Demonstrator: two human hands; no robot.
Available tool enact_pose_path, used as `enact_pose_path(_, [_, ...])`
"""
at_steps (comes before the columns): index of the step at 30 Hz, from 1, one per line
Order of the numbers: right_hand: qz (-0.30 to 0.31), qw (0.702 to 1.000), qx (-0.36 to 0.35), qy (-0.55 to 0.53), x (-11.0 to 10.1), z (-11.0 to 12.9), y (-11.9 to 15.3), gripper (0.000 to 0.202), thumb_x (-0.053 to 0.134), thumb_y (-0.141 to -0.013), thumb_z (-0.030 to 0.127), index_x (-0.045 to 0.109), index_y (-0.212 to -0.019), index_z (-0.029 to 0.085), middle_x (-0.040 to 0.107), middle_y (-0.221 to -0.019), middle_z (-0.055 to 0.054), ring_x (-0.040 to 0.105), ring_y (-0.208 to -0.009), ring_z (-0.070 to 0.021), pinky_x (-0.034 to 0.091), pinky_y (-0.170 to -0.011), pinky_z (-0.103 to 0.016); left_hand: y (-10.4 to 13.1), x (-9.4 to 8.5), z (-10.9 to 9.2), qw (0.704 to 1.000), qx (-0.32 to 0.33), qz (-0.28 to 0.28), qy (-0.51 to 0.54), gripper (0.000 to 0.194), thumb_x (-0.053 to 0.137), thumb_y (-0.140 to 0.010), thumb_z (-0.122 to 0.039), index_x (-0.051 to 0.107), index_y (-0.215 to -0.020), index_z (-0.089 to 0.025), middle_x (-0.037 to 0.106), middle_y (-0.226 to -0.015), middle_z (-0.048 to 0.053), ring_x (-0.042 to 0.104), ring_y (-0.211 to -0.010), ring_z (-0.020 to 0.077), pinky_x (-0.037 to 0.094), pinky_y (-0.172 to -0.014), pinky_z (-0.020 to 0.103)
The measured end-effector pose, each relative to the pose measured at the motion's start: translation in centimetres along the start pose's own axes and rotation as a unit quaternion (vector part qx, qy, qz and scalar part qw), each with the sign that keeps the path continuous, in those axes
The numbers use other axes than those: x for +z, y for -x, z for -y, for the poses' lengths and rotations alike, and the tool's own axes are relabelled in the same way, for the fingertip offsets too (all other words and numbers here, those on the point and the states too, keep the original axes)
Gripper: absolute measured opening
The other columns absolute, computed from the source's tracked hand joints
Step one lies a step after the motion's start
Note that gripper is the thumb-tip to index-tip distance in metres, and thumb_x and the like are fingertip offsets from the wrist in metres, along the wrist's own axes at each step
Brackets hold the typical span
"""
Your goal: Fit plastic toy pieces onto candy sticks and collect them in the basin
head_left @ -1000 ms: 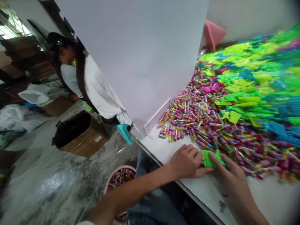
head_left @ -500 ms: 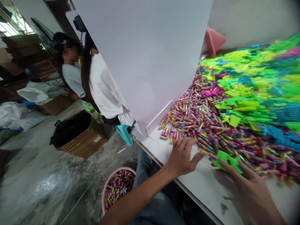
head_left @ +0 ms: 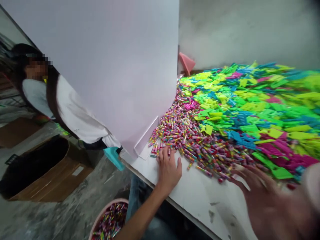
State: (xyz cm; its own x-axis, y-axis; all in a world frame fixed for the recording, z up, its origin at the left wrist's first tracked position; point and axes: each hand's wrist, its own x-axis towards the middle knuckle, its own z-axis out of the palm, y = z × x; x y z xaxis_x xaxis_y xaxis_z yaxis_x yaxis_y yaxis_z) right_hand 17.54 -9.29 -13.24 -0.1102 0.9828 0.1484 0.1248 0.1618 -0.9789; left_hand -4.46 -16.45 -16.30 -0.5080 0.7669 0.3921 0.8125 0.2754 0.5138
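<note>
My left hand (head_left: pixel 168 170) rests at the near edge of a heap of small wrapped candy rolls (head_left: pixel 190 133), fingers stretched forward, thumb apart. Nothing is visibly held in it. Blurred by motion, my right hand (head_left: pixel 265 196) reaches over the right part of the same heap with its fingers spread. Just beyond its fingers lies a green plastic shovel-like piece (head_left: pixel 277 168). Behind the rolls spreads a large pile of green, yellow, blue and pink plastic pieces (head_left: pixel 252 106).
A tall pale panel (head_left: pixel 112 66) stands on the white table (head_left: pixel 195 186). A pink funnel-like object (head_left: pixel 187 63) is by the wall. Below are a pink tub (head_left: pixel 96 218) of candy rolls and a cardboard box (head_left: pixel 55 181). A person in white (head_left: pixel 75 113) is behind the panel.
The green plastic piece has left my right hand, which has moved right and opened. My left hand has turned its fingers forward to the rolls. The view has swung right.
</note>
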Motion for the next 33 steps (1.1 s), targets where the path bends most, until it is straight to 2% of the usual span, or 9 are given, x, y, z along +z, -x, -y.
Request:
enact_pose_path(2, [0.003,0.998,0.007,-0.064,2.1,0.0,-1.9,0.032,0.062,-0.085,0.055,0.067,-0.106,0.031,0.071,-0.113,-0.012,0.067,-0.109,-0.0325,0.056,-0.088,-0.049,0.1,0.3,0.0,0.999,-0.008,0.0,-0.052,0.04,0.058,-0.09,-0.024,0.055,-0.13,-0.017,0.04,-0.149,0.023,0.034,-0.14,0.045,0.04,-0.098,0.068])
enact_pose_path(4, [0.013,0.999,-0.043,0.03,3.9,0.2,-4.7,0.04,0.061,-0.084,0.055,0.065,-0.109,0.024,0.072,-0.113,-0.013,0.068,-0.104,-0.0309,0.055,-0.086,-0.047,0.2,0.7,0.0,0.994,0.003,0.006,-0.111,0.049,0.061,-0.089,-0.025,0.051,-0.136,-0.016,0.037,-0.152,0.025,0.029,-0.144,0.0462,0.04,-0.099,0.067])
enact_pose_path(6, [-0.007,0.987,-0.097,0.13,5.5,0.4,-8.2,0.044,0.048,-0.089,0.054,0.063,-0.112,0.019,0.07,-0.114,-0.015,0.066,-0.103,-0.0293,0.053,-0.089,-0.046,0.1,1.2,-0.1,0.99,0.023,0.007,-0.138,0.047,0.062,-0.089,-0.025,0.054,-0.135,-0.016,0.043,-0.148,0.024,0.034,-0.141,0.0444,0.04,-0.1,0.064])
enact_pose_path(9, [-0.048,0.971,-0.126,0.199,7.5,0.4,-13.4,0.043,0.052,-0.086,0.046,0.064,-0.113,0.015,0.066,-0.122,-0.019,0.051,-0.122,-0.0365,0.038,-0.104,-0.054,-0.2,1.4,-0.3,0.992,0.039,0.004,-0.122,0.037,0.059,-0.091,-0.022,0.058,-0.128,-0.018,0.053,-0.136,0.02,0.046,-0.131,0.0411,0.043,-0.097,0.061])
enact_pose_path(13, [-0.041,0.955,-0.133,0.26,9.5,-0.2,-16.6,0.032,0.061,-0.08,0.041,0.069,-0.097,0.015,0.065,-0.119,-0.024,0.043,-0.123,-0.044,0.028,-0.104,-0.06,-0.5,1.0,-0.7,0.994,0.055,0.001,-0.09,0.029,0.055,-0.092,-0.014,0.06,-0.12,-0.021,0.062,-0.12,0.012,0.057,-0.115,0.0325,0.045,-0.093,0.055])
enact_pose_path(20, [-0.015,0.954,-0.156,0.256,8.8,-0.3,-14.9,0.029,0.053,-0.086,0.046,0.066,-0.08,0.021,0.07,-0.104,-0.016,0.045,-0.117,-0.0377,0.02,-0.107,-0.057,-0.6,0.2,-0.7,0.999,0.041,-0.007,-0.031,0.026,0.055,-0.092,-0.014,0.059,-0.117,-0.022,0.064,-0.113,0.008,0.058,-0.107,0.0276,0.042,-0.093,0.051])
enact_pose_path(23, [-0.021,0.967,-0.143,0.209,7.9,0.3,-14.3,0.034,0.055,-0.085,0.054,0.064,-0.079,0.022,0.07,-0.09,-0.013,0.055,-0.104,-0.0333,0.026,-0.106,-0.054,-0.6,0.1,-0.7,0.999,0.046,-0.007,0.0,0.025,0.058,-0.091,-0.015,0.06,-0.115,-0.023,0.064,-0.109,0.007,0.059,-0.104,0.0266,0.043,-0.091,0.047])
enact_pose_path(28, [-0.071,0.994,-0.053,0.058,6.8,1.9,-12.7,0.042,0.05,-0.086,0.059,0.056,-0.101,0.02,0.068,-0.094,-0.012,0.063,-0.086,-0.0286,0.048,-0.081,-0.044,-0.5,0.0,-0.5,0.997,0.051,-0.023,0.045,0.023,0.06,-0.091,-0.015,0.062,-0.112,-0.022,0.066,-0.104,0.006,0.061,-0.101,0.0248,0.044,-0.09,0.044])
enact_pose_path(33, [0.039,0.992,0.064,-0.105,7.2,2.2,-7.3,0.049,0.051,-0.083,0.068,0.054,-0.102,0.023,0.069,-0.085,-0.005,0.067,-0.066,-0.023,0.055,-0.059,-0.038,-0.4,-0.2,0.0,0.993,0.043,-0.039,0.102,0.013,0.055,-0.098,-0.028,0.066,-0.096,-0.02,0.068,-0.087,0.004,0.063,-0.087,0.0202,0.046,-0.085,0.037])
